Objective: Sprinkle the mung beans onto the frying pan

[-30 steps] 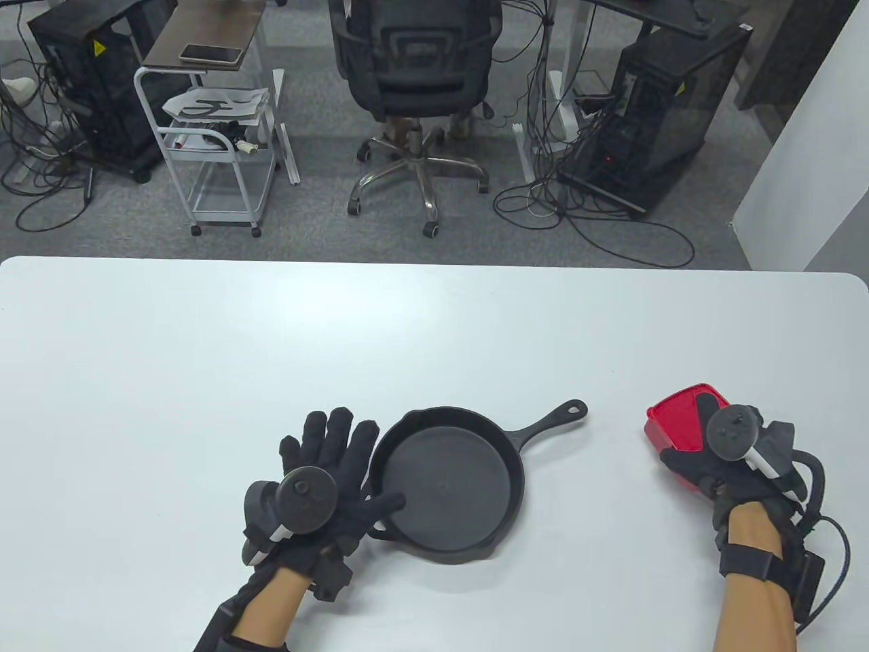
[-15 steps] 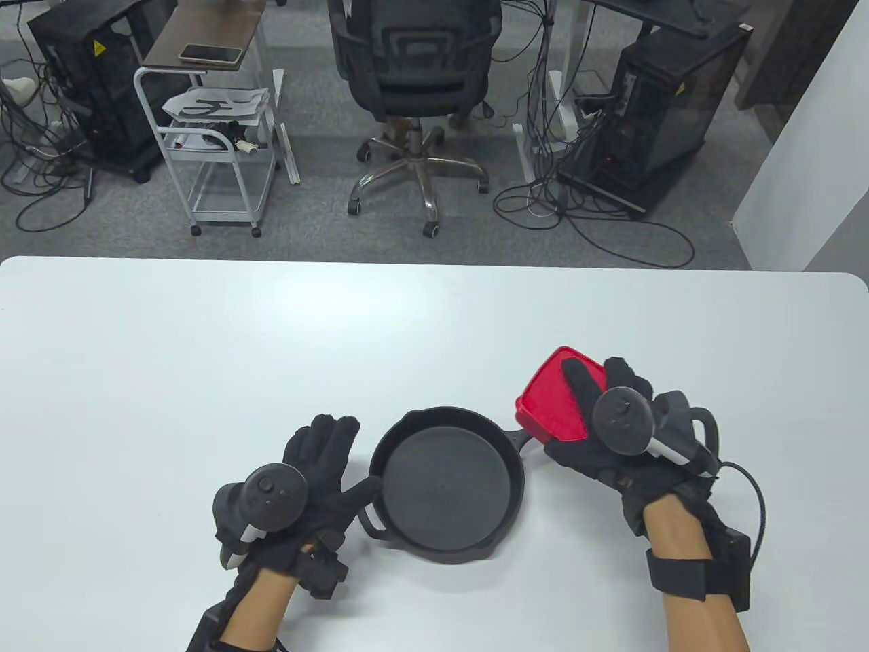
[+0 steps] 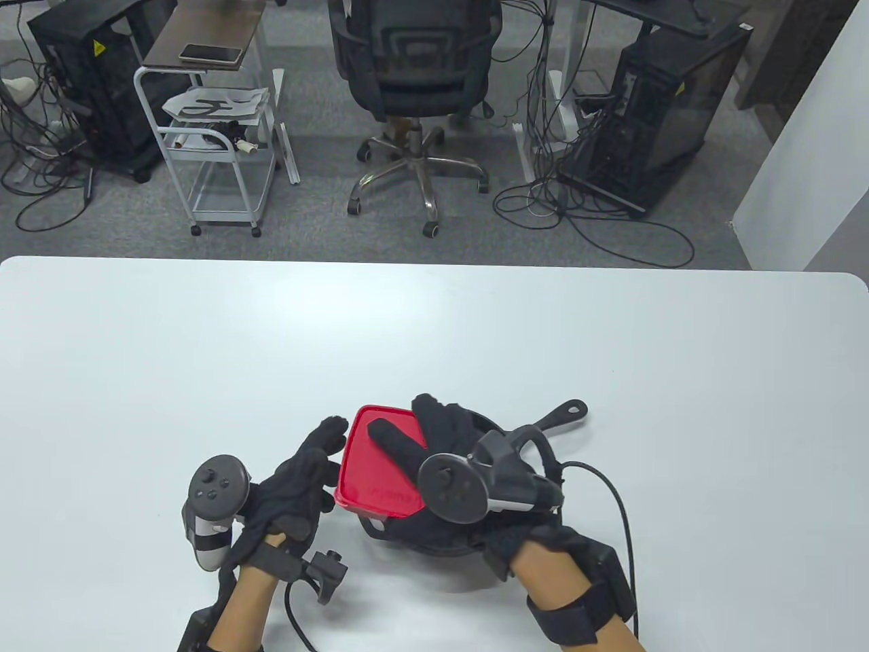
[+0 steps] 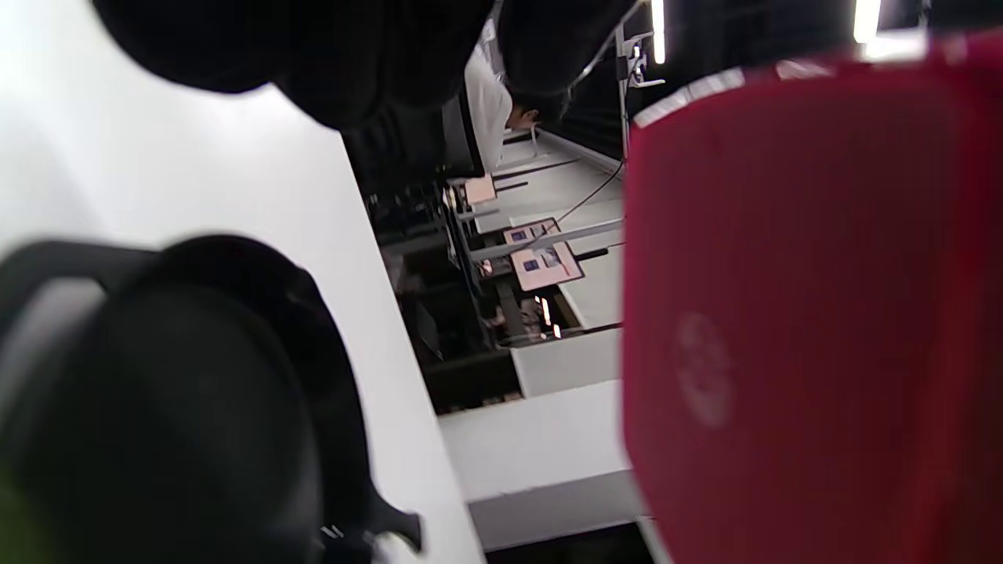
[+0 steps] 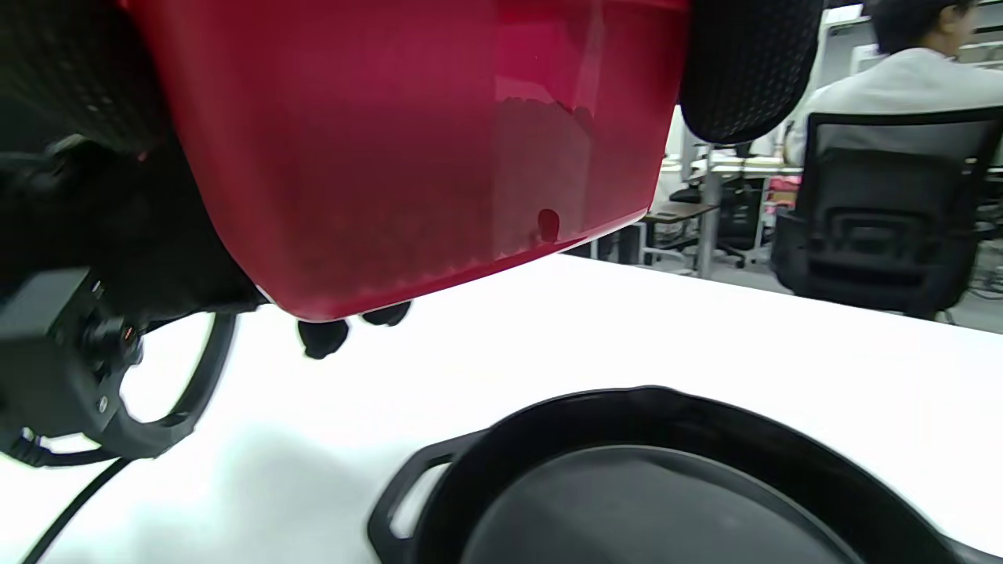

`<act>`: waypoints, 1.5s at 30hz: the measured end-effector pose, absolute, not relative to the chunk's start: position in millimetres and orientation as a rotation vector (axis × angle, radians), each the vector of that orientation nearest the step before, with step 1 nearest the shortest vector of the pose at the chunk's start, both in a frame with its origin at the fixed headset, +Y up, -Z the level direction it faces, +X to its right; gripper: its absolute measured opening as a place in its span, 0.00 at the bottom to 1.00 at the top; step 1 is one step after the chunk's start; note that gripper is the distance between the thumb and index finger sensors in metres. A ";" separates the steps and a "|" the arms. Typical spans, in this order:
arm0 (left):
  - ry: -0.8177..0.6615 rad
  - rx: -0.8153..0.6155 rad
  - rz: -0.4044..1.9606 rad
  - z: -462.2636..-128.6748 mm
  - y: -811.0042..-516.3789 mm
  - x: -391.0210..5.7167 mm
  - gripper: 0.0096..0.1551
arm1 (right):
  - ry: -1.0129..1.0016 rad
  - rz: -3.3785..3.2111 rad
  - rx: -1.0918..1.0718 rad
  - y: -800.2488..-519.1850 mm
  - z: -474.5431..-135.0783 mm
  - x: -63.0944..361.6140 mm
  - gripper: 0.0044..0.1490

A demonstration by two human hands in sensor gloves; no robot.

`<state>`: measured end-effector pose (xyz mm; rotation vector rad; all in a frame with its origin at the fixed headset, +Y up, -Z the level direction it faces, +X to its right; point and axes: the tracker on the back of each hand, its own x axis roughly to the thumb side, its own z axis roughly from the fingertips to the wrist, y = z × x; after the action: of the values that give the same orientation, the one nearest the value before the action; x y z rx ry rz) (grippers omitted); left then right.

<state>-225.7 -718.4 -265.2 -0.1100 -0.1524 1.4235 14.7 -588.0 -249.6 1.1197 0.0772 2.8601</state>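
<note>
A black cast-iron frying pan (image 3: 563,415) lies near the table's front edge, mostly hidden under my right hand; its bare inside shows in the right wrist view (image 5: 666,501). My right hand (image 3: 441,455) grips a red lidded container (image 3: 377,468) and holds it above the pan's left part. Small beans show dimly through the container's red wall (image 5: 407,157). My left hand (image 3: 305,475) is open beside the container's left edge, fingertips close to it; whether they touch it I cannot tell. The container fills the right of the left wrist view (image 4: 807,313).
The white table (image 3: 434,326) stretches wide behind and to both sides. A glove cable (image 3: 611,502) loops right of the pan. An office chair (image 3: 414,75), a cart (image 3: 217,136) and computer towers stand on the floor beyond the table's far edge.
My right hand has carried the red container from the table's right side leftward to above the pan. My left hand has left the pan's rim and turned toward the container.
</note>
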 end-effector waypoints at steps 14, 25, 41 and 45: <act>-0.197 -0.447 1.786 -267.6 -736.2 -214.4 0.55 | 0.189 2.895 1.162 -602.4 -244.0 -7.3 0.65; -0.118 -0.415 1.823 -271.6 -749.9 -209.9 0.51 | 0.082 3.016 1.115 -612.9 -239.1 -8.5 0.58; -0.059 -0.375 1.811 -272.2 -756.0 -208.7 0.52 | -0.057 3.107 0.888 -633.5 -230.6 -27.8 0.58; -0.022 -0.350 1.818 -270.3 -755.7 -208.5 0.51 | -0.074 3.104 0.831 -644.4 -236.6 -28.7 0.56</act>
<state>-208.5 -755.7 -270.3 -0.3504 -0.0218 1.8180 -28.7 -644.4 -236.6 0.8305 -0.0740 3.1039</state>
